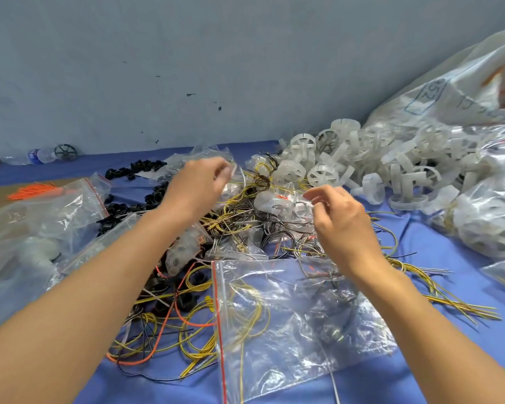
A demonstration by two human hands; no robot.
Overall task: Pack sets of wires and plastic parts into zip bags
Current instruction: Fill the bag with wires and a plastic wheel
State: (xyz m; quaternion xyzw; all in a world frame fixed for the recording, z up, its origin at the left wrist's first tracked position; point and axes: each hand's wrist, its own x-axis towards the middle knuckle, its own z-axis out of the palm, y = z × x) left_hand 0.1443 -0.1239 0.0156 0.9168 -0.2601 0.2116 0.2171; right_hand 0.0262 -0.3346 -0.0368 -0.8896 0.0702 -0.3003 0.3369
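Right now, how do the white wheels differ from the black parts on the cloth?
Colour: the white wheels are translucent white, the black parts solid black. Size: the wheels look bigger than the black parts. Place: the wheels are heaped at the right, the black parts lie scattered at the left. Both are loose plastic pieces on the blue cloth.

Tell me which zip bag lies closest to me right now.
The big flat zip bag at bottom centre, with a red strip along its left edge and yellow wires inside. The other bags lie farther off.
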